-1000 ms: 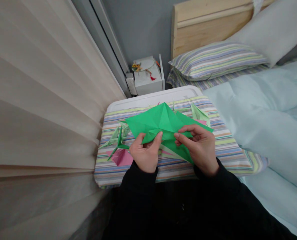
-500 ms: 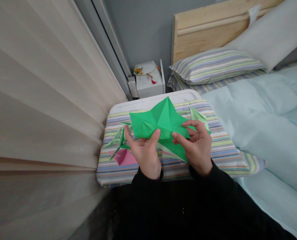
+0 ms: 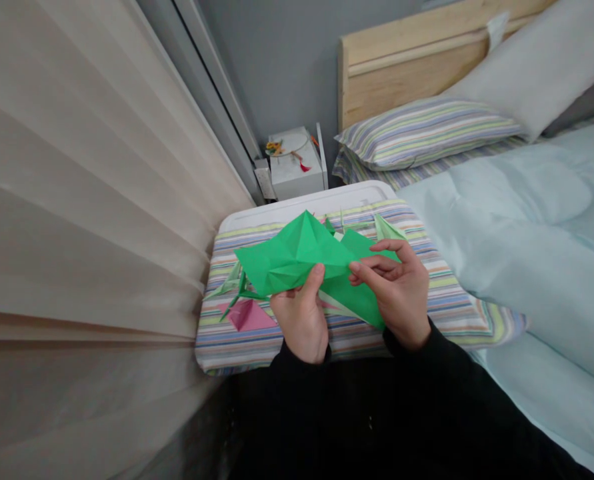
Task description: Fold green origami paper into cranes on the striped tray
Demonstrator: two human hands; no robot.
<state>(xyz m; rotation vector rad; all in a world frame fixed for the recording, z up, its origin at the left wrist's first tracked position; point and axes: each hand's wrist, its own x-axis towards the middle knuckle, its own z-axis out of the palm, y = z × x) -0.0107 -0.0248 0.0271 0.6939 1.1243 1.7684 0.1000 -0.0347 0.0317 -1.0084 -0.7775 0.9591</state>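
Observation:
A creased green origami paper sheet (image 3: pixel 301 243) is held up over the small table, its folds raised into a peak at the top. My left hand (image 3: pixel 304 320) grips its lower edge, thumb on the near face and fingers mostly hidden behind. At the sheet's right corner, my right hand (image 3: pixel 401 293) pinches with thumb and a fingertip, while the index finger stretches out above. Behind and below lies another green paper (image 3: pixel 359 297), partly covered by the right hand. Left of my hands are a pink folded paper (image 3: pixel 249 316) and thin green folded pieces (image 3: pixel 241 288).
Striped cloth (image 3: pixel 257 350) covers most of the white-edged table (image 3: pixel 301 201). A light green folded paper (image 3: pixel 387 228) lies at its back right. A curtain (image 3: pixel 101 200) hangs at left, the bed (image 3: pixel 527 200) stands at right, and a white nightstand (image 3: pixel 297 175) is behind.
The held green sheet has shifted left and tilted, uncovering more of the green paper behind it. My left fingers have drawn in behind the sheet.

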